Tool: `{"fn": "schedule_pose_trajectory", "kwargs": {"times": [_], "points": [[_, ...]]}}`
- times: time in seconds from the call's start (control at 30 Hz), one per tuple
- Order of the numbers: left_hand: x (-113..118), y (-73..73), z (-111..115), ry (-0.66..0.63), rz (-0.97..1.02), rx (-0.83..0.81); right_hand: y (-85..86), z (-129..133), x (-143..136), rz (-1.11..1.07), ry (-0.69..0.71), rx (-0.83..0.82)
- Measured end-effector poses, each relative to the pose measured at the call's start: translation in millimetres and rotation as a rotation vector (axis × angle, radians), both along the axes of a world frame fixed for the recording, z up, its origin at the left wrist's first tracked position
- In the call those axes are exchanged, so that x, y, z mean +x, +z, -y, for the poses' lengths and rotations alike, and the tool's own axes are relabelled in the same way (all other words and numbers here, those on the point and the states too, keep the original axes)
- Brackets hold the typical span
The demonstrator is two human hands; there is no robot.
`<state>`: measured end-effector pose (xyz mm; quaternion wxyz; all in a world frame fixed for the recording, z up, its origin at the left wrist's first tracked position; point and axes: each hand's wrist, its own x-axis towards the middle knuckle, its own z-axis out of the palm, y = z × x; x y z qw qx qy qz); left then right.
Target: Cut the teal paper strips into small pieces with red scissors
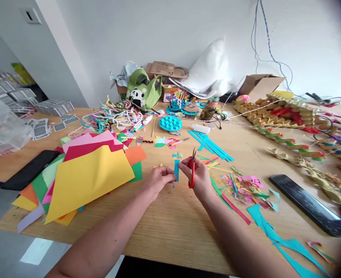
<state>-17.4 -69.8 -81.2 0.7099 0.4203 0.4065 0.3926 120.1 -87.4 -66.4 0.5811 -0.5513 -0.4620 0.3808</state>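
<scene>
Between my two hands a short blue paper strip stands upright above the table. My left hand pinches its lower left edge between thumb and fingers. With the red-handled scissors hooked in it, blades pointing up and away, my right hand also touches the strip's right side with its fingertips. Whether the blades are fully closed is hard to see. Tiny blue and yellow paper bits lie just beyond the strip. Longer blue strips rest further back to the right.
Stacked coloured paper covers the table's left. Paper scraps, blue offcuts and a black phone lie on the right. Behind are a round blue paper piece, pipe cleaners, a green panda bag and a jar.
</scene>
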Motion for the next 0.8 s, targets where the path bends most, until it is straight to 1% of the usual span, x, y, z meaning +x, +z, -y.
{"fn": "schedule_pose_trajectory", "kwargs": {"times": [0.07,0.13,0.23,0.3,0.33,0.4,0.5,0.63,0.73,0.8], "points": [[0,1.3,1,-0.021,0.005,0.004,1.3,0,3,-0.003,0.006,-0.005],[0,2.7,0,0.026,0.04,-0.028,2.1,1,7,0.002,0.027,-0.014],[2,4.4,-4,0.138,0.1,-0.086,2.3,3,11,0.06,0.136,-0.047],[3,5.3,-6,0.166,0.121,-0.094,1.9,4,13,0.085,0.216,-0.072],[4,5.6,-6,0.162,0.125,-0.091,1.7,5,13,0.086,0.235,-0.079],[6,6.5,-6,0.135,0.116,-0.078,1.9,5,15,0.078,0.224,-0.085],[10,9.6,-5,0.079,0.071,-0.05,4.8,5,18,0.065,0.167,-0.086],[20,19.1,-17,0.025,0.018,0.02,9.9,5,26,0.043,0.128,-0.046],[35,26.8,-32,0.067,0.039,0.123,7.7,5,33,0.014,0.091,-0.014],[45,28.8,-39,0.123,0.079,0.16,2.9,6,36,-0.024,0.114,-0.075]]}}
